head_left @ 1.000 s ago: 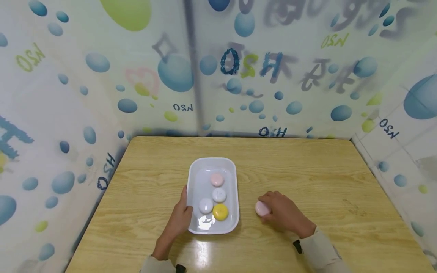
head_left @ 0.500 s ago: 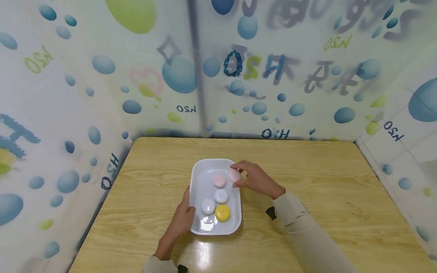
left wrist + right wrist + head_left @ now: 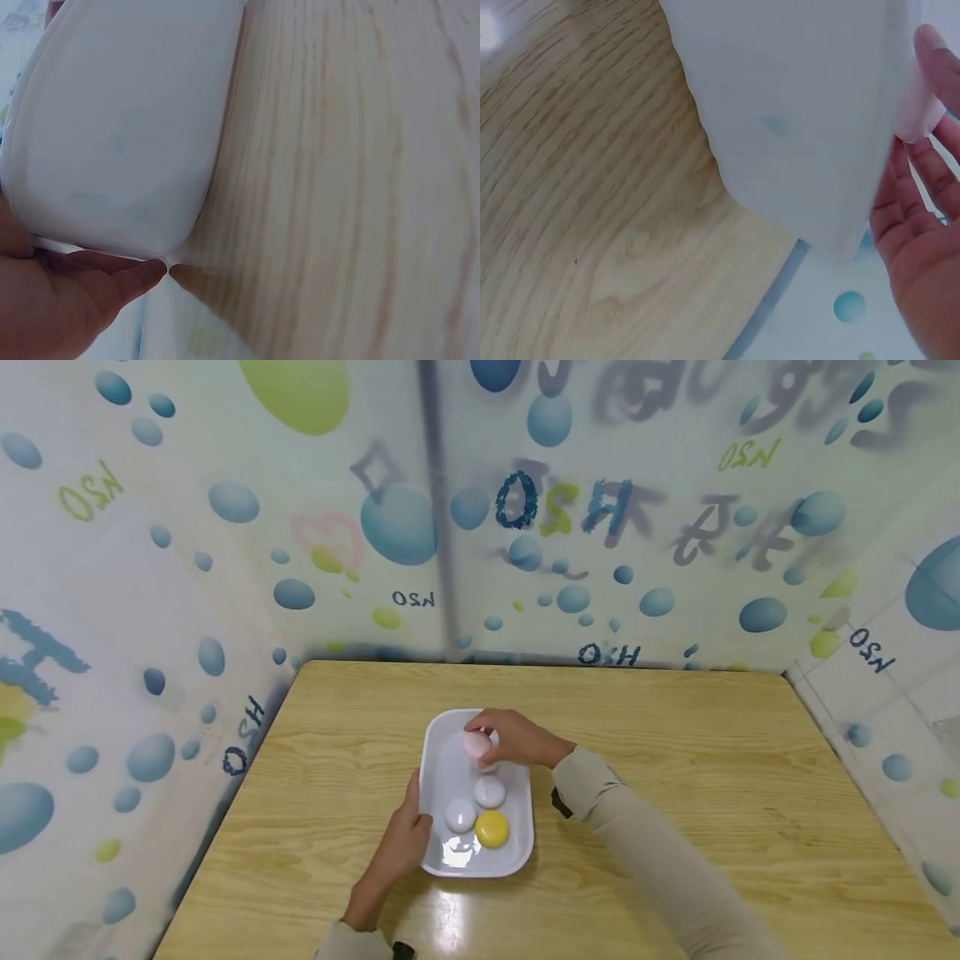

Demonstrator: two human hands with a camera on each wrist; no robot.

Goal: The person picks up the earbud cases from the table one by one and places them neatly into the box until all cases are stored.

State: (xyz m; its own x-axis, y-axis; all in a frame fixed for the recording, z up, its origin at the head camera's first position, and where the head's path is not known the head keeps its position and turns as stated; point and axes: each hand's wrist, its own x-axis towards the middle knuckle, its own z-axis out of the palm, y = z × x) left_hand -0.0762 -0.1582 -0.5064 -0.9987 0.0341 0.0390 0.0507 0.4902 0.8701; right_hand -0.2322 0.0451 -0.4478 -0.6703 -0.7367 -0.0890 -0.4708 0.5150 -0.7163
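A white rectangular tray (image 3: 442, 768) with rounded corners stands on the table. My left hand (image 3: 405, 842) grips its left rim, with the thumb over the edge; the left wrist view shows fingers against the tray's outer wall. My right hand (image 3: 521, 742) pinches a pink, rounded puck-like piece (image 3: 476, 746) between thumb and fingers, over the far part of the tray. Another pink piece lies almost hidden beneath it. Nearer in the tray are a white piece (image 3: 490, 792) with a faint mark, a plain white one (image 3: 461, 816) and a glossy yellow one (image 3: 492, 829).
The wood-grain table (image 3: 675, 760) extends to both sides of the tray. Behind it and at both sides rise walls (image 3: 660, 552) patterned with blue and green drops and lettering. Light glares on the table near its front.
My right hand has lifted the pink piece from the table right of the tray and carried it left over the tray's far part. My left hand keeps its grip on the rim.
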